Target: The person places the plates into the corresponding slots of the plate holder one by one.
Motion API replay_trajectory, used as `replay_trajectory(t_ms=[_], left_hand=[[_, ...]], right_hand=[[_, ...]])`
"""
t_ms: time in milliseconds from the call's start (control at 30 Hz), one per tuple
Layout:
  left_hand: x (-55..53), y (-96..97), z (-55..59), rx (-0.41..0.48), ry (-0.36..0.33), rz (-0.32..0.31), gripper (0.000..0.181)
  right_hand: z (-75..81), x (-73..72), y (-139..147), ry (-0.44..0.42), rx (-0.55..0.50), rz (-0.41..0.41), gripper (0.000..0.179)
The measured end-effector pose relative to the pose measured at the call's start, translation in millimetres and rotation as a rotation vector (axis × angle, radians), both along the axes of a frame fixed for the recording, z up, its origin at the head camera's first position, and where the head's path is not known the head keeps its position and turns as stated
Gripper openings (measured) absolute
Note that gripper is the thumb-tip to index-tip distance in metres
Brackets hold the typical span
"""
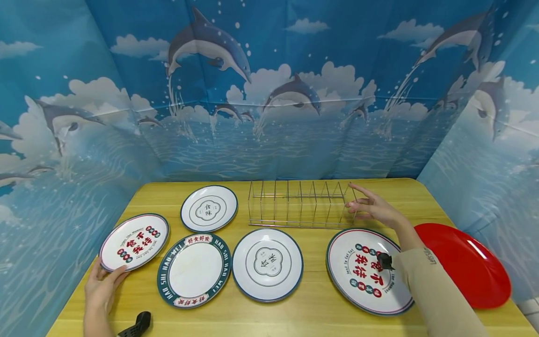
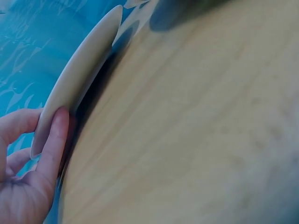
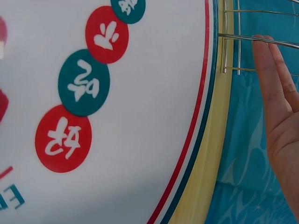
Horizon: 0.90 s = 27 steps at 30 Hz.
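Observation:
My left hand (image 1: 101, 290) pinches the near edge of a small white plate (image 1: 134, 241) with red and green lettering, at the table's left side. In the left wrist view the plate (image 2: 79, 70) is seen edge-on, tilted, with thumb and fingers on either side of its rim. My right hand (image 1: 375, 208) is at the right end of a wire dish rack (image 1: 294, 226), its fingers stretched out. The right wrist view shows straight fingertips right at a rack wire (image 3: 243, 38). Below that hand lies a large white plate (image 1: 362, 290) with similar lettering.
A white plate (image 1: 195, 196) lies at the back left. In front are a green-rimmed plate (image 1: 193, 271) and a blue-rimmed plate (image 1: 248, 276). A red oval tray (image 1: 471, 262) is at the right edge. A dolphin-print curtain (image 1: 269, 140) stands behind the table.

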<state>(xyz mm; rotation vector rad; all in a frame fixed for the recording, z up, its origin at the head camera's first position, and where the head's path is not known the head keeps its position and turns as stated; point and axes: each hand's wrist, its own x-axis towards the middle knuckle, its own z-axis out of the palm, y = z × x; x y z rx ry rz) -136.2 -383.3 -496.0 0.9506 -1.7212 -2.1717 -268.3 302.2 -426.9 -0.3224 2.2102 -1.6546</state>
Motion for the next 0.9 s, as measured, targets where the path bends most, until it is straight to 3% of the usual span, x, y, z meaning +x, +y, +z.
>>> replay_trajectory(t_ms=[167, 367, 567, 767, 900], left_hand=[[2.8, 2.0, 5.8, 0.155, 0.018, -0.014, 0.105], [3.1, 6.6, 8.6, 0.215, 0.061, -0.017, 0.098], [3.7, 10.4, 10.4, 0.321, 0.155, -0.001, 0.093], [2.4, 15.5, 11.6, 0.431, 0.311, 0.004, 0.091], [0.3, 21.3, 14.4, 0.472, 0.361, 0.051, 0.089]], right_hand=[[-0.2, -0.3, 0, -0.001, 0.001, 0.004, 0.073], [0.2, 0.3, 0, -0.005, 0.001, 0.003, 0.073], [1.4, 1.5, -1, -0.008, -0.008, 0.006, 0.073], [1.6, 2.0, -1, -0.013, -0.007, 0.003, 0.074], [1.4, 1.9, -1, -0.013, -0.007, 0.004, 0.074]])
